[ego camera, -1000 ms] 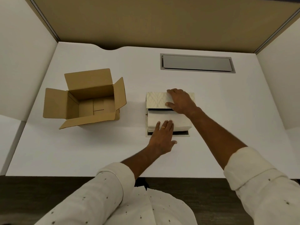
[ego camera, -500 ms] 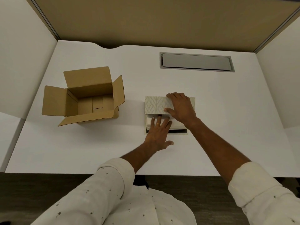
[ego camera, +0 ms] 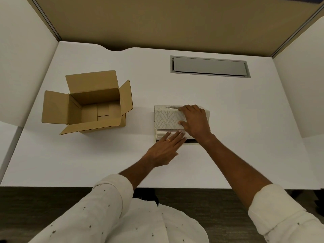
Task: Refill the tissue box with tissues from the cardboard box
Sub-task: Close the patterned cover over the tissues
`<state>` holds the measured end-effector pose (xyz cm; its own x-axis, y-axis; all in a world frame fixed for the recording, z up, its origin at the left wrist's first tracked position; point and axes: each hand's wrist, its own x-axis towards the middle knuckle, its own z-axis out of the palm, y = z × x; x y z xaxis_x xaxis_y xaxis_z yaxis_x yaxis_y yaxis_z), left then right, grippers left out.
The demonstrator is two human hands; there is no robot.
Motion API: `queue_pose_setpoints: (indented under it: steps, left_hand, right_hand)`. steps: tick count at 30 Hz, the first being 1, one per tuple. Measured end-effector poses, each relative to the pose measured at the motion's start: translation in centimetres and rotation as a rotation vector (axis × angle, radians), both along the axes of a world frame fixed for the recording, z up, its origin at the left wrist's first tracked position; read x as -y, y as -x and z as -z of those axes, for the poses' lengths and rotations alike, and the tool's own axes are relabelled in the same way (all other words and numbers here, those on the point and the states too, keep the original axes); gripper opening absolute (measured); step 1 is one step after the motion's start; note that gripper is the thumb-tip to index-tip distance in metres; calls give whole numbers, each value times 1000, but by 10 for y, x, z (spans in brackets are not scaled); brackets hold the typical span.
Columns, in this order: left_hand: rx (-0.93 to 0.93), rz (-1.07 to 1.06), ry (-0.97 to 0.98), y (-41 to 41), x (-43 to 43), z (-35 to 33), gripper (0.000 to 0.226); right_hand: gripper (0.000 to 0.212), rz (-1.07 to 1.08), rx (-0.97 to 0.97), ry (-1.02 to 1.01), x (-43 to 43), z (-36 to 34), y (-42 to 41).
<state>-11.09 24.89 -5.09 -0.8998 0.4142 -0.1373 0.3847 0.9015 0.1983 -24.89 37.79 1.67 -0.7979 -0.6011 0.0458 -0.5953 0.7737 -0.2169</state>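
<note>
pressing flat left hand (ego camera: 164,149) on white tissues (ego camera: 162,134); right hand (ego camera: 196,122) grip clasps patterned tissue box (ego camera: 167,118).

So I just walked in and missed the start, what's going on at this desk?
A person is refilling a patterned tissue box on a white desk. The right hand steadies the box from above, while the left hand lies flat with its fingers pressing a white stack of tissues into the box's open near end. Part of the stack is not yet inside. To the left, the cardboard box stands open and looks empty.
</note>
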Motion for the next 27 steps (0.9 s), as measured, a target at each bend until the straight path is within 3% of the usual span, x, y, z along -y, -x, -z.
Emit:
queue_pose_setpoints:
  steps: [3, 8, 14, 19, 23, 27]
  left_hand:
    - [59, 38, -8, -17, 5, 2, 64]
    - [107, -103, 83, -24, 17, 9, 81]
    - [126, -77, 37, -31, 18, 9, 72]
    - [-170, -40, -226, -45, 22, 0, 40]
    - [-263, -136, -174, -34, 27, -22, 59]
    - [-67, -275, -10, -28, 34, -22, 82]
  right_hand:
    - [53, 3, -15, -18, -3, 3, -7]
    - [52, -6, 16, -5, -8, 7, -18]
    - [40, 4, 14, 6, -14, 12, -35]
    - [40, 27, -24, -40, -24, 27, -57]
    - [49, 55, -70, 0, -32, 47, -72]
    - [64, 74, -66, 46, -31, 53, -85]
